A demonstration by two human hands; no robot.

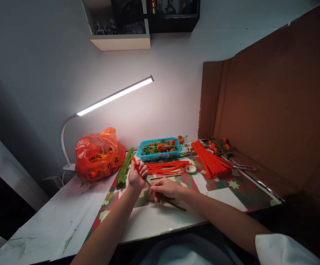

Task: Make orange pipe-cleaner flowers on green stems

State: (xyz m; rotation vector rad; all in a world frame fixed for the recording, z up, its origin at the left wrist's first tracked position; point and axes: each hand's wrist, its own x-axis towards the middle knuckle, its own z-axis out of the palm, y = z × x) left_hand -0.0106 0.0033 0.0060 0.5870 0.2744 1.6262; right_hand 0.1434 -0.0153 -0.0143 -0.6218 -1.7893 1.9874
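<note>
My left hand (137, 175) is closed around an orange pipe cleaner (134, 162) at the top of a green stem (173, 204). The stem slants down to the right across the table. My right hand (165, 189) pinches the same stem lower down, fingers pressed together on it. Both hands hover just above the patterned mat (231, 191) near the table's middle.
A blue basket (160, 154) of orange pompom flowers stands behind the hands. Loose orange pipe cleaners (168, 168), a thick orange bundle (208, 160), green stems (123, 170), a tape roll (191, 169), an orange plastic bag (97, 154), a desk lamp (104, 101) and a cardboard wall (273, 110) surround them.
</note>
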